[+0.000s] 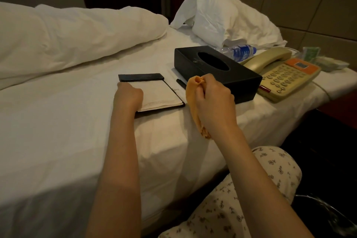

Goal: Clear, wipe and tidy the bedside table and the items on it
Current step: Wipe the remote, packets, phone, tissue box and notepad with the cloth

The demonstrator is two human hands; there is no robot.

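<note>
Several bedside items lie on the white bed sheet [58, 121]. A notepad [160, 92] in a black holder lies open, and my left hand [128, 95] grips its left edge with curled fingers. My right hand [214, 106] holds a bunched orange cloth [193, 98] just right of the notepad, in front of a black tissue box [216, 71]. A black pen [180, 83] lies between notepad and box. A beige telephone [286, 77] and a water bottle [239, 52] lie beyond the box.
A rolled white duvet [67, 38] lies at the left and a pillow [222, 17] at the back. Green packets [328, 60] sit right of the phone. The dark bedside table's edge [340, 112] shows at the right. A bin's rim [328, 212] is by my patterned knee.
</note>
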